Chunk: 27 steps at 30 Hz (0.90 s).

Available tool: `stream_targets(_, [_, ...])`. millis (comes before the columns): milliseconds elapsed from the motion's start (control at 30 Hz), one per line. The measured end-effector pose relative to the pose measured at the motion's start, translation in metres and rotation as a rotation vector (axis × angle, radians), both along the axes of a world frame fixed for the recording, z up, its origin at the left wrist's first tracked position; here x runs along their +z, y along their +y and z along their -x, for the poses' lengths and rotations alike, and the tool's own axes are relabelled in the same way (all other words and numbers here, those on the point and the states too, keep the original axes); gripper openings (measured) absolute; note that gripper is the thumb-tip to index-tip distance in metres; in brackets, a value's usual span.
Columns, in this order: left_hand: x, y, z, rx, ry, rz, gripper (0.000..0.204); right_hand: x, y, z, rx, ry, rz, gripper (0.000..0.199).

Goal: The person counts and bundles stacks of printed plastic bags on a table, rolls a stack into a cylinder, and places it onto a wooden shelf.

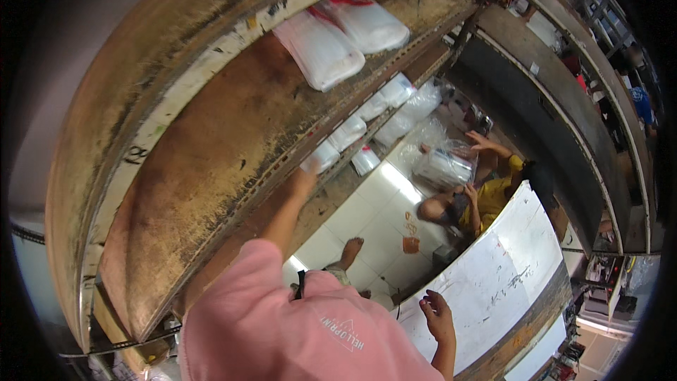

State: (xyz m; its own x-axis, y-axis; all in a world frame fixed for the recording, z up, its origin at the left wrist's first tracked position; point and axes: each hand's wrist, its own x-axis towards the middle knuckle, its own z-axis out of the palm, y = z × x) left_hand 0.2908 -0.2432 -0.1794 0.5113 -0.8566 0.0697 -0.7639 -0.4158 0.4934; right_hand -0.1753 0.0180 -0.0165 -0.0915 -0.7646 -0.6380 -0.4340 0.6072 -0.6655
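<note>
My left arm stretches out to the lower shelf. My left hand (305, 178) is at the near end of a row of clear plastic packs, by the nearest pack (324, 157); its fingers are smeared by motion, so I cannot see whether they grip it. Further along the row lie another pack (348, 133) and one more (397, 89). My right hand (439, 316) hangs over the edge of a white-topped table (486, 289), fingers apart and loosely bent, holding nothing.
Two stacks of clear bags (321, 53) with red marks lie on the upper wooden shelf (211, 134). A person in yellow (497, 204) sits on the tiled floor (367, 222), handling a large clear-wrapped bundle (444, 167). A small pack (365, 161) lies below the shelf row.
</note>
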Motion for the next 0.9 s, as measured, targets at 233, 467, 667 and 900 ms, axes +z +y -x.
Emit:
stream_targets(233, [0.267,0.031,0.067,-0.458,0.539,0.128,0.039,-0.001,0.008,0.001,-0.028,-0.082,0.063,0.051])
stream_targets(467, [0.329,-0.208,-0.039,0.293,0.723,0.304,0.060,-0.008,0.002,0.010,-0.068,-0.115,0.112,0.056])
stream_targets(667, [0.324,-0.302,-0.025,0.246,0.543,0.015,0.057,-0.011,0.016,0.023,-0.223,-0.100,0.083,0.053])
stream_targets(900, [0.314,-0.341,-0.016,0.170,0.437,-0.091,0.054,-0.022,0.021,0.024,-0.384,-0.132,0.040,0.056])
